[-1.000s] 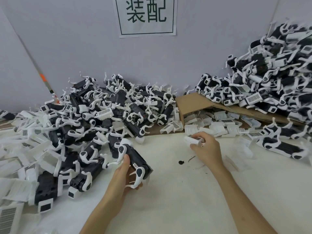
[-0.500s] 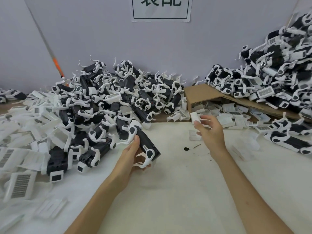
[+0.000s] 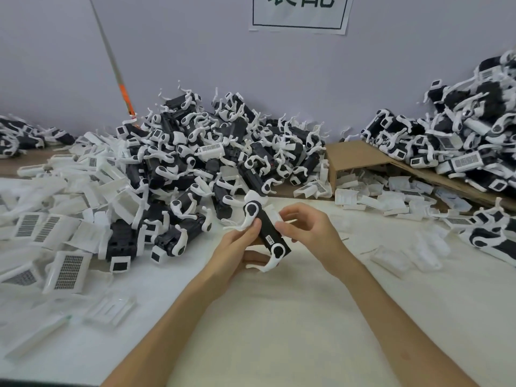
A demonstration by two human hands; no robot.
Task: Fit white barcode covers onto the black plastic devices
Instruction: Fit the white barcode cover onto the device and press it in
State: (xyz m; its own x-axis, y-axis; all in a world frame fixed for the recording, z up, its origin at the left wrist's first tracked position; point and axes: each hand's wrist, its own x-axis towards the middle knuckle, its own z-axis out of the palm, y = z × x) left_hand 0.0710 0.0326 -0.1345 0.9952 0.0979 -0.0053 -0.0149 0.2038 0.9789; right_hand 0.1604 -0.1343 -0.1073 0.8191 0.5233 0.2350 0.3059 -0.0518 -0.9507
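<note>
My left hand [image 3: 240, 247] grips a black plastic device [image 3: 268, 233] with white clips at both ends, holding it tilted above the white table [image 3: 279, 317]. My right hand [image 3: 304, 227] pinches a white barcode cover [image 3: 275, 217] and holds it against the device's upper right side. The fingers hide most of the cover.
A big heap of black devices [image 3: 212, 163] lies behind and to the left, and loose white covers [image 3: 55, 233] are spread at the far left. A brown cardboard sheet [image 3: 360, 157] shelters more covers [image 3: 391, 191] at right. Another pile of devices [image 3: 460, 146] rises at far right.
My right hand carried the white cover from the pile at the cardboard over to the device. My left hand lifted the device toward the middle, and both hands now meet there.
</note>
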